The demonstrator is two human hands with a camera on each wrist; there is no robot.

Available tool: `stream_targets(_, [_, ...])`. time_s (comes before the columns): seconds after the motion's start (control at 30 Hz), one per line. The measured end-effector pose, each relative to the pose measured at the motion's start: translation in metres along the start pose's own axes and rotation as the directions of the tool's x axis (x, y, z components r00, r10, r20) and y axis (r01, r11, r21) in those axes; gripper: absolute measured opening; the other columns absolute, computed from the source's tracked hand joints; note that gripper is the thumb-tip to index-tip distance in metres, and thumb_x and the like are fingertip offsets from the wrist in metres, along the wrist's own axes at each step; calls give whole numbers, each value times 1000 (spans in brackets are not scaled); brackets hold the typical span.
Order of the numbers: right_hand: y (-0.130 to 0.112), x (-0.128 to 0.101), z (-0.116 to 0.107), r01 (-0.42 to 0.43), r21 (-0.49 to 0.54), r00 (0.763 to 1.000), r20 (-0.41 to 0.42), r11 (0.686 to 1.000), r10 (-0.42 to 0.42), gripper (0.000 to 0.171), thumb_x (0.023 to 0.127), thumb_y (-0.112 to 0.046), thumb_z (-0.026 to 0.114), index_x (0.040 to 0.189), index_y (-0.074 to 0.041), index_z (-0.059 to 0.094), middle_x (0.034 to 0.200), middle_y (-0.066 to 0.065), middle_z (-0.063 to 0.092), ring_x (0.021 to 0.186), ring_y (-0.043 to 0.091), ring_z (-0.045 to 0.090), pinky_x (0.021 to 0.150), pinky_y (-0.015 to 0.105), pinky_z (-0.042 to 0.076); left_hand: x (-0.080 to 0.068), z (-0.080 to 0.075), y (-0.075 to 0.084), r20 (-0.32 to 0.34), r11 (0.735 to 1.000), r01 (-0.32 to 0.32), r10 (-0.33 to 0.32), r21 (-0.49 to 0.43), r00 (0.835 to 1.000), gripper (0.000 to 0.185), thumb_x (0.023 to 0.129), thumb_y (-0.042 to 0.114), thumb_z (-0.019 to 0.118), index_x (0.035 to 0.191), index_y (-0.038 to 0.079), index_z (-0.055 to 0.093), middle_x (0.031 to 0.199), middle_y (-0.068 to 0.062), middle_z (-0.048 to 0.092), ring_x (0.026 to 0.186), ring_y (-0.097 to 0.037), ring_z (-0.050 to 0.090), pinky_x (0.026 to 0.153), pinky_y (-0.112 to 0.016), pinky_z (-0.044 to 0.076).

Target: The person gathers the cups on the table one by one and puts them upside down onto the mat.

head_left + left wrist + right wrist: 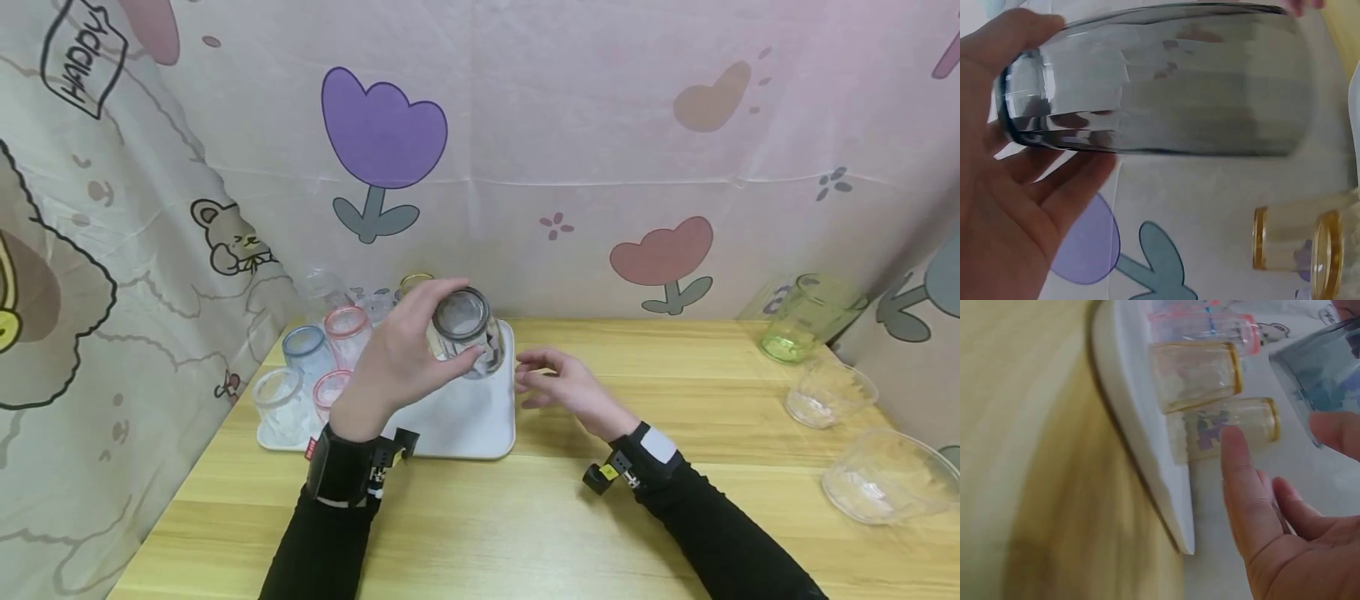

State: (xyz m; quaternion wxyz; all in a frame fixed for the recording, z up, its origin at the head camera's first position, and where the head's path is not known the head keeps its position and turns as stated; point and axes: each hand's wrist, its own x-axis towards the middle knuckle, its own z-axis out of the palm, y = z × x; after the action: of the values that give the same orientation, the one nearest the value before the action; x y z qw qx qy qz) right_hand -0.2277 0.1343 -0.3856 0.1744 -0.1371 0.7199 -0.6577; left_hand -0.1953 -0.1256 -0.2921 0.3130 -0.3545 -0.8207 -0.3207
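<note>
Grey glass [467, 327], frame centre: gripped round one end by left hand [396, 360], other end seemingly left free; right hand [572, 393], centre-right, loosely open, empty.

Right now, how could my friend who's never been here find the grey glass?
On the table, find the white tray. At its right end, the left hand holds the grey glass. It's smoky dark, while the cups on the tray are clear, blue, pink or yellow.
</note>
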Motion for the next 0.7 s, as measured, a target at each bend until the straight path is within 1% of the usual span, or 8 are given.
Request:
stream_targets(0.13, [6, 1, 6, -46, -66, 998, 41, 997, 48, 57, 97, -8, 70, 144, 13, 45, 136, 31, 54, 111, 40, 67, 89, 44, 61, -3, -9, -5, 56, 998, 60, -60, -2, 997, 74, 78, 18, 91, 141, 2, 56, 132, -11, 65, 118, -24, 63, 99, -37, 54])
stream_targets(0.2, [9, 1, 8, -70, -98, 996, 52, 993, 75, 58, 94, -8, 73, 143, 11, 48, 133, 28, 56, 108, 35, 69, 88, 43, 61, -5, -14, -7, 95, 994, 111, -111, 3, 989, 73, 79, 21, 91, 141, 2, 57, 133, -10, 65, 119, -24, 63, 99, -38, 54])
stream_targets(0.23, [10, 1, 9, -76, -118, 995, 54, 990, 83, 59, 93, -9, 75, 142, 11, 49, 131, 26, 58, 107, 33, 69, 87, 42, 62, -6, -17, -8, 120, 989, 147, -147, 4, 982, 72, 79, 22, 90, 141, 4, 58, 134, -9, 65, 120, -24, 63, 100, -39, 53])
stream_targets(0.3, [12, 1, 11, -81, -160, 995, 48, 984, 90, 58, 91, -8, 77, 139, 10, 52, 126, 24, 60, 103, 29, 69, 85, 40, 62, -8, -23, -9, 175, 973, 229, -227, 11, 958, 71, 80, 25, 90, 141, 7, 58, 137, -7, 65, 123, -23, 63, 101, -41, 53])
stream_targets(0.37, [14, 1, 12, -82, -200, 995, 36, 976, 91, 56, 89, -7, 78, 137, 9, 55, 124, 23, 61, 100, 26, 68, 82, 39, 63, -9, -28, -9, 232, 953, 303, -300, 25, 925, 70, 81, 28, 89, 142, 10, 58, 139, -4, 64, 125, -23, 62, 103, -43, 52])
stream_targets(0.43, [15, 1, 13, -78, -225, 996, 26, 971, 86, 55, 88, -4, 78, 136, 9, 56, 122, 23, 61, 97, 25, 67, 80, 38, 63, -9, -32, -10, 282, 933, 357, -354, 41, 892, 69, 82, 29, 88, 143, 13, 57, 141, -3, 63, 127, -23, 61, 105, -45, 50])
stream_targets(0.5, [16, 1, 15, -81, -234, 996, 21, 969, 88, 56, 86, -1, 78, 136, 10, 55, 121, 23, 60, 95, 25, 67, 78, 38, 63, -10, -34, -11, 318, 920, 388, -386, 59, 866, 68, 83, 27, 86, 143, 13, 57, 140, -4, 63, 126, -23, 61, 105, -46, 50])
stream_targets(0.7, [16, 0, 20, -66, -302, 997, 11, 951, 72, 64, 84, 9, 76, 141, 13, 50, 121, 22, 59, 94, 24, 66, 75, 35, 63, -11, -36, -15, 389, 891, 439, -447, 116, 806, 66, 81, 22, 82, 141, 8, 58, 135, -7, 65, 120, -24, 61, 102, -45, 51])
